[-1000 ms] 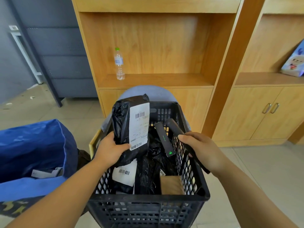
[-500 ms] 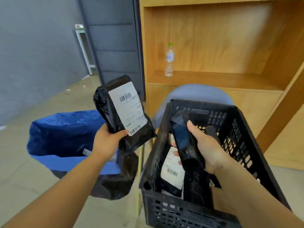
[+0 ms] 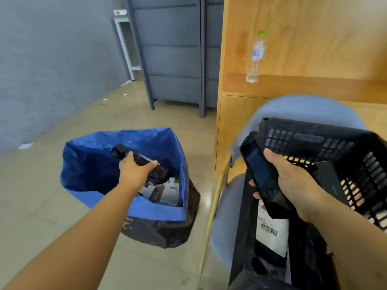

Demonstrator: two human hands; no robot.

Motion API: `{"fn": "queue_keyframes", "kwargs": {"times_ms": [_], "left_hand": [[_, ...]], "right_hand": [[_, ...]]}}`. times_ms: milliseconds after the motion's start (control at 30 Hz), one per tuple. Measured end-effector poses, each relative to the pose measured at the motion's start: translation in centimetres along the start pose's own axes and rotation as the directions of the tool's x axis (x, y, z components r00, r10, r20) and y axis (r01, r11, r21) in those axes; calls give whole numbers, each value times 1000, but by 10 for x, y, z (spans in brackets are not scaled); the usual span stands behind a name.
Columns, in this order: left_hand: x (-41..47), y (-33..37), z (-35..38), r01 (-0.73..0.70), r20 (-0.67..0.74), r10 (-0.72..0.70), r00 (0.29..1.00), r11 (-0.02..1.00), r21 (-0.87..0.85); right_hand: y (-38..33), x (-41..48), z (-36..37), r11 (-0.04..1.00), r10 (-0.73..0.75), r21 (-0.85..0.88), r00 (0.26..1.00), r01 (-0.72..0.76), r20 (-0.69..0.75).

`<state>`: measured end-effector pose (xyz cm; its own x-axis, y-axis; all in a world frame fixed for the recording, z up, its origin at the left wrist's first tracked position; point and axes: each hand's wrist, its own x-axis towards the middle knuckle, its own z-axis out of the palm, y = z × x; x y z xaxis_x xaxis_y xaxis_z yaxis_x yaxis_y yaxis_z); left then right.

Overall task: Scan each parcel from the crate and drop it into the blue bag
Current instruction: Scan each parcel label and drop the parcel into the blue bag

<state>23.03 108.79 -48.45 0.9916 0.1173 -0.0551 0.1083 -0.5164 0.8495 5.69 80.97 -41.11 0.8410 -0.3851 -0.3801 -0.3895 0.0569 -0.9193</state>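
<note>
The blue bag (image 3: 83,162) stands open on the floor at the left, with several labelled parcels (image 3: 170,191) at its bottom. My left hand (image 3: 134,171) reaches over the bag's mouth and grips a black parcel (image 3: 123,152), which lies flat above the opening. My right hand (image 3: 293,178) holds the black handheld scanner (image 3: 261,176) at the near left corner of the black crate (image 3: 310,141). The crate sits on a blue chair. Inside it lies a black parcel with a white barcode label (image 3: 271,231).
A wooden shelf unit (image 3: 303,86) rises behind the crate, with a plastic water bottle (image 3: 255,57) on its ledge. A grey metal cabinet (image 3: 173,51) stands against the back wall. The blue chair (image 3: 226,208) has a thin wooden leg between bag and crate.
My left hand has carried the black parcel from in front of the crate leftward and down over the blue bag. My view has turned left. The scanner stays in my right hand.
</note>
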Motion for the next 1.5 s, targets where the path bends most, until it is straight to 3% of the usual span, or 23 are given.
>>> {"fn": "queue_keyframes", "kwargs": {"times_ms": [167, 367, 533, 667, 800, 1033, 1200, 1400, 1500], "left_hand": [[-21, 4, 33, -95, 179, 97, 979, 995, -15], [-70, 58, 55, -248, 299, 274, 914, 961, -120], [-132, 113, 80, -414, 359, 446, 820, 895, -167], [-174, 139, 123, -509, 508, 490, 708, 853, -114], [-195, 146, 187, -551, 629, 441, 641, 834, -23], [-196, 145, 311, -479, 723, 233, 650, 864, 153], [-187, 159, 385, -443, 701, 150, 697, 858, 258], [-169, 151, 461, -225, 706, -43, 707, 933, 282], [-171, 146, 480, -191, 659, -58, 750, 935, 300]], "right_hand": [[-5, -12, -15, 970, -113, -221, 992, 98, -58], [7, -44, -53, 961, -119, -264, 987, 87, -107], [18, -76, -107, 942, -142, -325, 977, 84, -161], [25, -95, -153, 903, -208, -410, 965, 128, -157], [33, -100, -199, 770, -313, -620, 937, 153, -157], [49, -75, -275, 566, -365, -824, 901, 14, -235], [55, -45, -310, 528, -389, -848, 876, -42, -285], [58, -11, -342, 511, -401, -857, 862, -71, -311], [62, -4, -352, 514, -399, -855, 863, -68, -309]]}}
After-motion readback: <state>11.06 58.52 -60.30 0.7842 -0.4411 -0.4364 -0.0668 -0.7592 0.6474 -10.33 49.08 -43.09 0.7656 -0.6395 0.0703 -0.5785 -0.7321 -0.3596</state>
